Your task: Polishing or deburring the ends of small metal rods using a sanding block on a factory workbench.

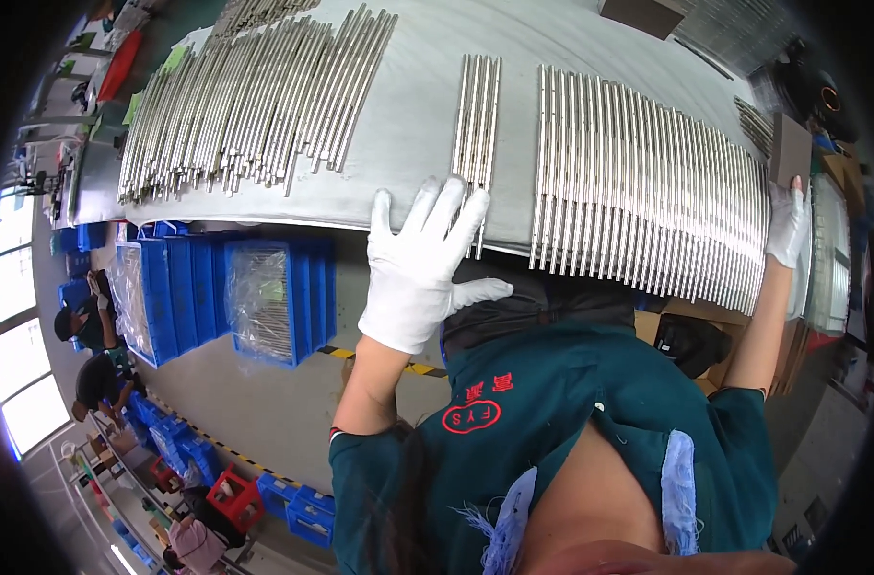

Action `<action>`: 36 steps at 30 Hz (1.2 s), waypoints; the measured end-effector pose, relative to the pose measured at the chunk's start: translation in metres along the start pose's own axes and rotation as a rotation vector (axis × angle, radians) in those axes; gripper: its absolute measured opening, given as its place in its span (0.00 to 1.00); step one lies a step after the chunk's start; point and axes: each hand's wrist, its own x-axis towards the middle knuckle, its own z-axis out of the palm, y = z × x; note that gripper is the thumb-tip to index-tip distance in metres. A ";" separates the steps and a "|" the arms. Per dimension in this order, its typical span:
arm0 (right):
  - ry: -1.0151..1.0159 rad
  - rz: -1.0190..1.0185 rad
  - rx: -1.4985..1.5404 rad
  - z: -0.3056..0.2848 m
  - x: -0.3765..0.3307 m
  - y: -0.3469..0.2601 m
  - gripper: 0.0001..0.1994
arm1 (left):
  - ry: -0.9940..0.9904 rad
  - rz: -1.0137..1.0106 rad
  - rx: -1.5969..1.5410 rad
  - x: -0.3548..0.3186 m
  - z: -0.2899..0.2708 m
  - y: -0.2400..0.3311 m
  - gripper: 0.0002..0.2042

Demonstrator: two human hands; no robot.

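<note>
My left hand (416, 264), in a white glove, is at the table's near edge with its fingers spread apart. Its fingertips lie over the near ends of a small group of silver metal rods (478, 120). To the right, a long row of similar metal rods (638, 182) lies side by side. My right hand (788, 228), gloved with one bare fingertip, is at the row's right end. It grips the near end of a grey-brown block (791, 149); part of its fingers is hidden.
A larger uneven pile of metal rods (245, 105) covers the left of the grey-topped table (408, 115). Blue crates (312, 297) with plastic-wrapped contents stand below its front edge. A dark box (643, 14) sits at the back. Other people (101, 369) are at the far left.
</note>
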 end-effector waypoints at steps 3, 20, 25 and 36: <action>-0.003 0.009 -0.014 0.005 -0.002 -0.001 0.21 | -0.011 -0.002 -0.043 0.003 -0.001 0.004 0.49; 0.004 -0.030 0.038 0.015 -0.005 0.003 0.21 | 0.002 0.133 -0.082 0.015 0.012 0.022 0.49; 0.007 -0.008 0.040 0.013 -0.003 0.004 0.20 | 0.000 0.007 -0.018 0.003 0.005 0.004 0.50; 0.035 0.009 0.064 0.034 -0.014 0.001 0.21 | 0.000 0.135 -0.063 0.025 0.007 0.040 0.50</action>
